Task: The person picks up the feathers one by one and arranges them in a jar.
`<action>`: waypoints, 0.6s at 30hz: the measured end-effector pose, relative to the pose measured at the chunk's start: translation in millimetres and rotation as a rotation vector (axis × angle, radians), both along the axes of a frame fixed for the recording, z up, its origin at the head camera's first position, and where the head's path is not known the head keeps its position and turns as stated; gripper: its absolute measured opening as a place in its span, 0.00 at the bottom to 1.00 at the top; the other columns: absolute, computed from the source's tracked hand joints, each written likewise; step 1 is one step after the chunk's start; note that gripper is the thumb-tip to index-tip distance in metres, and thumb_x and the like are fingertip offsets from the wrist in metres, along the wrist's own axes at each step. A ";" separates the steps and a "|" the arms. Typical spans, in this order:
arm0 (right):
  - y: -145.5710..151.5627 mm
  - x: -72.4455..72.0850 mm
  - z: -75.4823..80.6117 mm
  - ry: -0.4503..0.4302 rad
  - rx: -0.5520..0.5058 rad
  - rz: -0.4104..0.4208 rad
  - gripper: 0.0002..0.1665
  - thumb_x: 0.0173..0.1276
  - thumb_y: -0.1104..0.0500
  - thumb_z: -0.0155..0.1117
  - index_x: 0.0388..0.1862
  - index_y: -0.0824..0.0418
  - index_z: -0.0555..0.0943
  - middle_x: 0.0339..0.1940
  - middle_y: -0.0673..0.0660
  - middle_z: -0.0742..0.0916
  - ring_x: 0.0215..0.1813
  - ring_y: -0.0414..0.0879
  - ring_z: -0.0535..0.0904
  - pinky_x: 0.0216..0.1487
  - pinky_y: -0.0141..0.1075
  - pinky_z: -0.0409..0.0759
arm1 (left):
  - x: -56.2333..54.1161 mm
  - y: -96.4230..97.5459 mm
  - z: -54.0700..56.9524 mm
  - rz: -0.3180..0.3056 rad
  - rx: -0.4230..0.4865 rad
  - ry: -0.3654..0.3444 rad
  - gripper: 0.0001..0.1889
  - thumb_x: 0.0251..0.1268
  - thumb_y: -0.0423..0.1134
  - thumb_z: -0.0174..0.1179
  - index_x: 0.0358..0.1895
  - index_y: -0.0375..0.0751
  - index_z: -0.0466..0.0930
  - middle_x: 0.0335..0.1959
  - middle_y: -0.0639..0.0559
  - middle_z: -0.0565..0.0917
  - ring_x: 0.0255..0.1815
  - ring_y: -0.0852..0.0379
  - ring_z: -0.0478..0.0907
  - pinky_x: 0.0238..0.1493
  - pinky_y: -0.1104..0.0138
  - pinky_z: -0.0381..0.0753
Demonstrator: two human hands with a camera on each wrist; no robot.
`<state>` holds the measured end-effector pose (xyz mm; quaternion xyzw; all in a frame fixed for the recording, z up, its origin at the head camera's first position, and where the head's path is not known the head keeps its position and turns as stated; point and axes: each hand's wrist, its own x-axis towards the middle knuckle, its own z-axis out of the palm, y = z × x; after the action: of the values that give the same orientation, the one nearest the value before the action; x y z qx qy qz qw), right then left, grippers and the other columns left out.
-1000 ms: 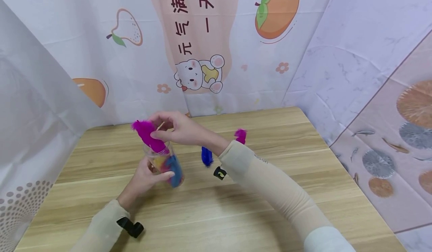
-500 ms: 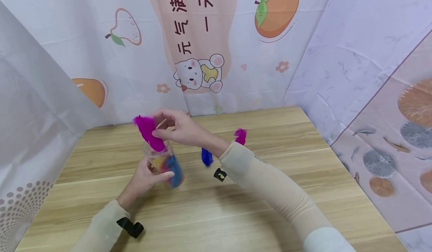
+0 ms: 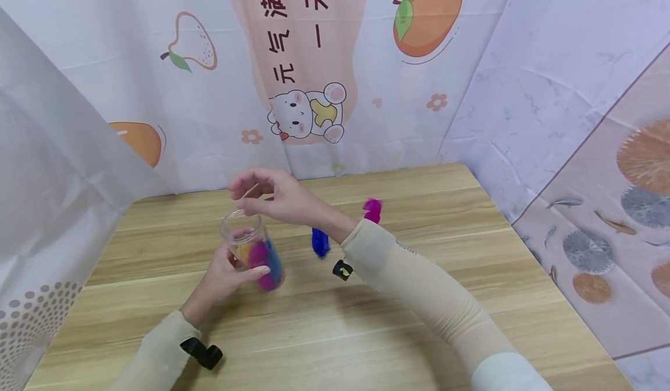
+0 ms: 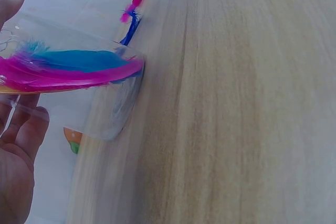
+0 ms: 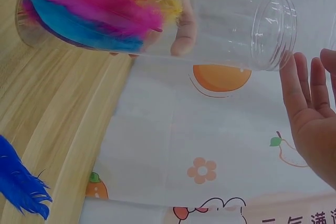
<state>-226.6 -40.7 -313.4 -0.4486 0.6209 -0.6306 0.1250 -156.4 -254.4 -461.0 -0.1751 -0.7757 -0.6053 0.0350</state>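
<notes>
At the far left we see a white curtain printed with grey dots [image 3: 44, 306], then a beige left sleeve [image 3: 159, 353] with a black wrist strap [image 3: 201, 353]. The left hand [image 3: 224, 274] comes next, its fingers curled round the side of a clear screw-neck jar [image 5: 220, 30], the thumb across the near side. The jar's mouth is uncovered and its base is down at the bench [image 3: 298, 344]. Through its wall we make out a magenta feather [image 5: 100, 3], a turquoise feather [image 5: 79, 27] beside it, and a yellow feather [image 5: 170, 6] deeper in.

Just above the rim is the right hand [image 3: 282, 196], its fingers loosely bent, parted from the thumb and holding nothing; we cannot tell whether a fingertip touches the rim. Behind the bench hangs a fruit-print curtain [image 3: 230, 100] with a white cartoon animal and dark characters.

Further right, a royal-blue feather [image 3: 320, 244] lies on the bench, partly hidden by the right wrist. Beyond it is a second magenta feather [image 3: 373, 209], its lower part behind the beige right sleeve [image 3: 429, 283]. At the far right we find a marbled cloth [image 3: 549, 71].
</notes>
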 end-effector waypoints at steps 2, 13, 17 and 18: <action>0.8 -0.1 0.2 -0.015 0.001 -0.004 0.14 0.71 0.71 0.64 0.54 0.71 0.77 0.48 0.63 0.84 0.48 0.52 0.84 0.50 0.41 0.85 | -0.1 -0.2 -0.2 0.001 -0.001 0.003 0.40 0.54 0.22 0.73 0.70 0.41 0.63 0.57 0.52 0.82 0.56 0.58 0.80 0.55 0.70 0.78; 9.1 -6.2 -3.4 0.013 0.034 -0.062 0.13 0.73 0.69 0.62 0.55 0.68 0.78 0.50 0.61 0.85 0.50 0.49 0.83 0.50 0.40 0.85 | 0.1 -0.8 -0.5 0.017 -0.021 -0.016 0.41 0.53 0.24 0.74 0.70 0.42 0.64 0.58 0.50 0.81 0.56 0.57 0.80 0.54 0.67 0.79; 13.6 -14.4 -12.0 -0.004 0.054 -0.095 0.13 0.74 0.68 0.62 0.56 0.68 0.78 0.50 0.61 0.85 0.49 0.48 0.83 0.49 0.40 0.85 | 0.2 -1.0 0.7 0.023 -0.041 -0.027 0.40 0.54 0.26 0.75 0.69 0.44 0.65 0.59 0.50 0.80 0.57 0.56 0.79 0.53 0.64 0.80; 14.9 -16.5 -14.6 -0.013 0.059 -0.102 0.13 0.74 0.68 0.62 0.55 0.68 0.78 0.50 0.61 0.85 0.49 0.49 0.83 0.49 0.40 0.86 | 0.4 -0.8 1.1 0.024 -0.045 -0.029 0.40 0.54 0.26 0.75 0.69 0.44 0.65 0.60 0.50 0.80 0.57 0.55 0.79 0.53 0.64 0.81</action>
<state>-243.1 -25.7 -328.0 -0.4087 0.6603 -0.6204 0.1098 -156.0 -255.2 -459.9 -0.1577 -0.7916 -0.5897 0.0273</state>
